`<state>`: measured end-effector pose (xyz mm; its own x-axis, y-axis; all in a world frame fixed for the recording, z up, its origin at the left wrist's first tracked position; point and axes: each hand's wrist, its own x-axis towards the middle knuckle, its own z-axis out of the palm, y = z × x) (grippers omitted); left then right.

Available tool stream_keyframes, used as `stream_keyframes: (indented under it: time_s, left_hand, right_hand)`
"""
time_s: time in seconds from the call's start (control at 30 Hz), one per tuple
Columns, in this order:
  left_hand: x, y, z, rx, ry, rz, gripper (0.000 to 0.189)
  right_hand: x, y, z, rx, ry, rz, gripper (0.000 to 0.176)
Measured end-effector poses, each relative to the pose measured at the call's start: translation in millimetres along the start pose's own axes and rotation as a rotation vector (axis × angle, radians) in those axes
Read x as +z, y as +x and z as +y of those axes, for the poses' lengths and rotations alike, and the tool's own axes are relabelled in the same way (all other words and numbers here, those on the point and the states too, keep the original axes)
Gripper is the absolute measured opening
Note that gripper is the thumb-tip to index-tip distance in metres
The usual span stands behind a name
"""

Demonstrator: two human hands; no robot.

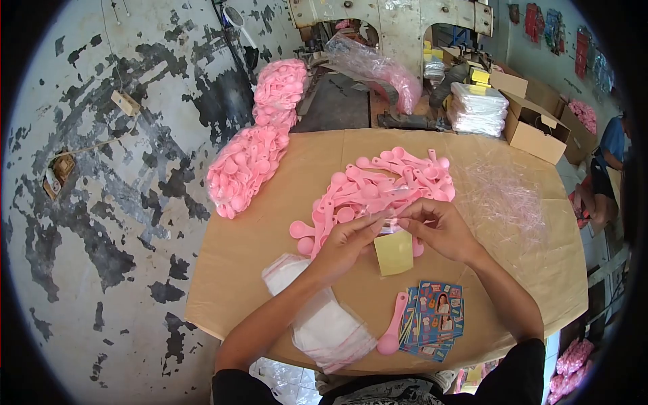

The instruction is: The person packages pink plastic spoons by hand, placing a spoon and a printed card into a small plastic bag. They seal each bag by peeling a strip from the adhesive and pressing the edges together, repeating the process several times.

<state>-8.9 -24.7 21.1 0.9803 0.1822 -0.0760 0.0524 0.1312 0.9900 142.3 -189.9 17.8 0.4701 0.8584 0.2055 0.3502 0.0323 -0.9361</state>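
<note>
Both hands meet over the table, in front of a heap of pink spoons [364,185]. My left hand [352,241] is closed, its fingertips pinching the edge of a small clear bag [389,225]. From the other side my right hand [435,226] pinches the same bag. A yellow card [394,254] hangs just below the fingertips; whether it is inside the bag I cannot tell. Below lie a stack of blue printed cards [435,314] and a single pink spoon [391,331]. Clear bags [327,324] lie under and beside my left forearm.
Two bags of pink spoons [248,165] stand at the table's left edge. Clear plastic scraps [506,202] lie at the right. Behind are a metal machine [398,34], stacked bags [476,111] and cardboard boxes [533,131]. Another person [607,162] sits at far right.
</note>
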Motion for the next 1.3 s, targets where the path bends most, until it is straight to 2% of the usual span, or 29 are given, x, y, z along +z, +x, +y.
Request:
stream_keyframes:
  time_s: [0.1,0.17,0.27,0.47,0.5,0.57,0.63,0.7,0.77,0.83,0.93,1.03,1.13,1.23,1.3]
  left_hand:
    - [-1.4,-0.8,5.4,-0.048,0.05,-0.013,0.042]
    - [-0.9,0.9,3.3,0.008,0.085,-0.023,0.041]
    - [-1.5,4.6,-6.4,0.155,0.124,-0.022,0.039]
    - [-15.2,12.8,-17.5,0.222,0.159,-0.026,0.032]
    - [-16.8,16.1,-21.5,0.278,0.172,-0.033,0.03]
    - [-19.2,15.0,-20.6,0.231,0.225,-0.046,0.028]
    - [-17.8,4.0,1.0,0.025,0.3,-0.058,0.027]
    - [-24.6,12.4,-18.0,0.201,0.279,-0.09,0.025]
    - [-29.4,14.8,-29.0,0.261,0.3,-0.109,0.023]
    - [-28.2,10.0,-19.9,0.202,0.365,-0.115,0.022]
    - [-27.8,16.1,-28.2,0.345,0.277,-0.166,0.023]
    - [-26.2,12.0,-17.7,0.251,0.164,-0.166,0.023]
    - [-35.6,14.9,-22.6,0.281,0.286,-0.192,0.022]
    - [-37.9,14.9,-23.7,0.197,0.051,-0.233,0.021]
    - [-36.7,13.5,-20.9,0.196,0.07,-0.191,0.016]
  right_hand:
    - [1.0,-0.8,3.3,0.044,0.075,-0.05,0.024]
    - [0.3,-1.8,-1.5,0.072,0.072,-0.091,0.025]
    - [3.7,-0.9,6.7,0.044,0.121,-0.038,0.025]
    - [2.5,-0.7,7.9,-0.009,0.181,-0.055,0.022]
    - [1.1,-0.8,10.0,-0.031,0.149,-0.061,0.022]
    - [-4.4,-1.3,16.1,-0.073,0.085,-0.07,0.024]
    - [-7.8,-1.2,15.0,-0.127,0.044,-0.092,0.028]
    - [-11.4,-0.1,14.4,-0.206,-0.029,-0.109,0.03]
    - [-14.8,1.8,14.1,-0.312,-0.135,-0.121,0.032]
    - [-15.7,3.1,12.5,-0.431,-0.215,-0.108,0.03]
    - [-16.7,4.3,9.9,-0.53,-0.315,-0.104,0.027]
    - [-17.3,5.0,10.1,-0.584,-0.391,-0.099,0.026]
    - [-16.7,4.0,7.4,-0.613,-0.462,-0.101,0.026]
    - [-17.2,3.2,4.5,-0.642,-0.531,-0.111,0.027]
    - [-17.1,3.6,4.5,-0.663,-0.578,-0.107,0.027]
